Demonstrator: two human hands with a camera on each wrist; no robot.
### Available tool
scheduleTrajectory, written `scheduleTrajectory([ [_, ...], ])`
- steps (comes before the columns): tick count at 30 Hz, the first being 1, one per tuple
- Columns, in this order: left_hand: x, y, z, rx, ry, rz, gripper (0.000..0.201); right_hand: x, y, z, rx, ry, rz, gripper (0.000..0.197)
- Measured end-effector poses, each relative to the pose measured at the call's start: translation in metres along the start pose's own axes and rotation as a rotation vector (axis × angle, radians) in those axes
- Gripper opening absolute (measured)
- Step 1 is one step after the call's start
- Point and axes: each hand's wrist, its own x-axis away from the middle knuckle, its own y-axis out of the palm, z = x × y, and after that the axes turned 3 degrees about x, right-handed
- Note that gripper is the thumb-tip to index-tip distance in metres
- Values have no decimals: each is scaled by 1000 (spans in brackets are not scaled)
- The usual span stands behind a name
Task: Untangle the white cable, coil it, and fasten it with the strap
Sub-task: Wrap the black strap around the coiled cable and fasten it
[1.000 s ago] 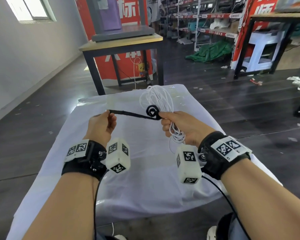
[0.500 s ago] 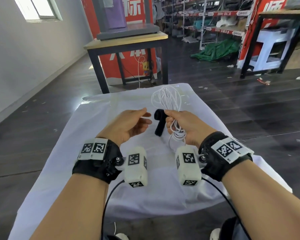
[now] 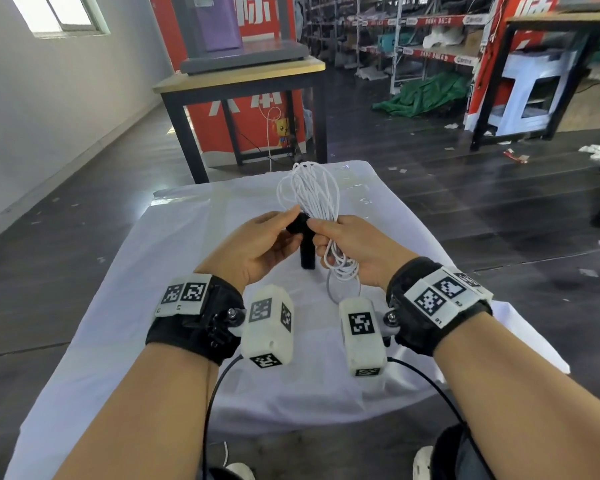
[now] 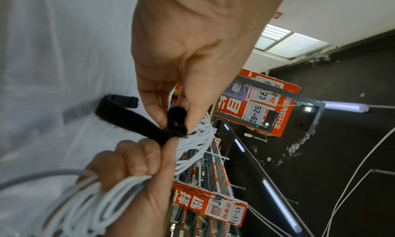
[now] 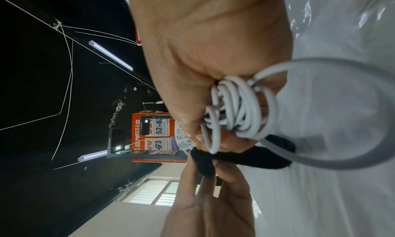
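Note:
The white cable (image 3: 312,192) is gathered into a long coil of several loops, held upright above the white-covered table (image 3: 174,258). My right hand (image 3: 357,247) grips the coil around its middle, with loops sticking out above and below the fist (image 5: 237,105). A black strap (image 3: 307,252) hangs down beside the coil; its rolled upper end (image 4: 176,117) is pinched between thumb and fingers of my left hand (image 3: 257,244). In the left wrist view the strap's free tail (image 4: 119,110) trails toward the cloth. The right thumb also presses the strap against the coil.
A wooden table with black legs (image 3: 243,81) stands beyond the far edge of the cloth. Shelving racks (image 3: 413,46), a green tarp (image 3: 426,95) and a white stool (image 3: 534,91) are on the dark floor at the back right.
My left hand let go of the stretched strap's far end, moved right to the coil and now pinches the strap's rolled end. The strap swung from horizontal to hanging down.

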Motion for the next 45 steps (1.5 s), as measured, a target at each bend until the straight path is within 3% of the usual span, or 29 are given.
scheduleTrajectory([
  [2,0,-1,2,18,35,-9,6,-1,-1,1,8,0,11,8],
  [7,0,-4,7,-59,151,-20,18,-1,-4,2,72,-6,0,6],
  [13,6,-4,8,-88,59,-91,7,-3,-6,2,207,-39,54,11],
  [18,8,-3,15,-159,167,47,12,-3,-8,3,191,-23,60,9],
  [23,7,-9,18,-34,250,162,34,-3,-7,3,182,-11,47,11],
  [26,10,-6,21,188,193,103,26,-2,-6,2,199,-15,48,13],
  [29,10,-4,23,252,224,48,19,-1,-5,1,193,-14,43,15],
  [35,10,-4,21,318,321,71,35,0,-5,1,198,1,45,13],
  [38,9,-3,19,300,372,69,35,0,-4,0,184,3,48,14],
  [42,11,-3,20,164,383,27,17,0,-3,0,184,17,35,15],
  [45,10,-5,22,24,466,16,25,0,-5,-1,189,22,41,14],
])
